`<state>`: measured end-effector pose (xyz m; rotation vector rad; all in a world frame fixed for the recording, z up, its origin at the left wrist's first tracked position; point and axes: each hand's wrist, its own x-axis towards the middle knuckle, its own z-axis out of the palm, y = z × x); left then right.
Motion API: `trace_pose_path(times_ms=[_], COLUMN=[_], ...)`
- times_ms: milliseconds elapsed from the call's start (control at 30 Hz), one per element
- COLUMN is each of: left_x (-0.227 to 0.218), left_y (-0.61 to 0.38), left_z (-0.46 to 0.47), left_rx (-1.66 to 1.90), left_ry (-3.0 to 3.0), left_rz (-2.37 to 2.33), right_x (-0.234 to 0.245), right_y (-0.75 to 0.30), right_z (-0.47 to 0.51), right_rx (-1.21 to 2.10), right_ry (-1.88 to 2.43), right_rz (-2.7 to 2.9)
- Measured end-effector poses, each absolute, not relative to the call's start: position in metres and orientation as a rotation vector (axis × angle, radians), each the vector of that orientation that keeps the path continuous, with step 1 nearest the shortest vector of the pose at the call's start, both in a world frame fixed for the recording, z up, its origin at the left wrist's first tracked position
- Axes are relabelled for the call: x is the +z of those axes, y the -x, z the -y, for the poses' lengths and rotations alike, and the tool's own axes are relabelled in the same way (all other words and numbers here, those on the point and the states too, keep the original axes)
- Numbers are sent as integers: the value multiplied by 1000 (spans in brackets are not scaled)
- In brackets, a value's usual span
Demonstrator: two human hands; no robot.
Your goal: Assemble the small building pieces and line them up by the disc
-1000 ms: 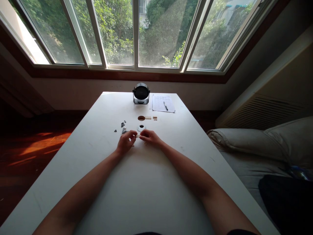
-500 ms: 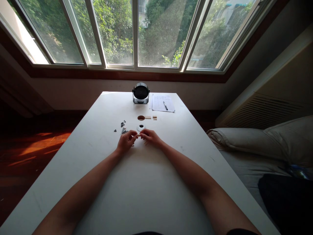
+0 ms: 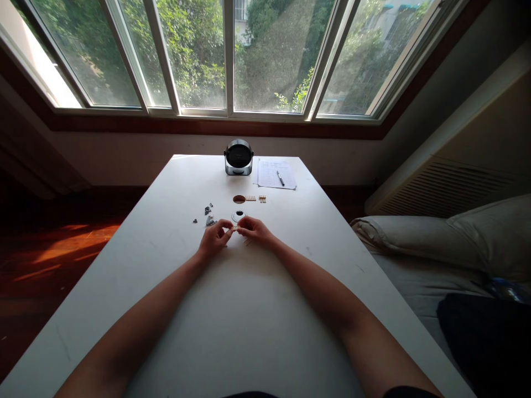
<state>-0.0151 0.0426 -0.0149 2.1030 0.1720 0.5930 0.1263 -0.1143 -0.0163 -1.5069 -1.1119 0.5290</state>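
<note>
A small pale piece (image 3: pixel 235 228) is pinched by the left hand (image 3: pixel 215 239) and right hand (image 3: pixel 254 230) above the desk (image 3: pixel 240 309); grey bits (image 3: pixel 211 221) are scattered leftward, and a ring (image 3: pixel 239 219), paper (image 3: pixel 269 174) and pen (image 3: pixel 281 178) are laid beyond.

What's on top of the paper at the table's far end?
A pen lies across the paper, which bears faint marks too small to read. Whatever is directly beneath the pen is covered.
</note>
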Motion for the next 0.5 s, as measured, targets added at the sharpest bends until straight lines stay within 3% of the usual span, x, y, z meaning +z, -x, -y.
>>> trace_pose_path(times_ms=[500], left_x=[-15], left_y=[15], left_z=[-43], left_rx=[610], left_ry=[-2145], left_rz=[-195], right_x=[-11], right_y=[-122], right_z=[115], right_rx=[533], right_ry=[1517], right_rz=[1113])
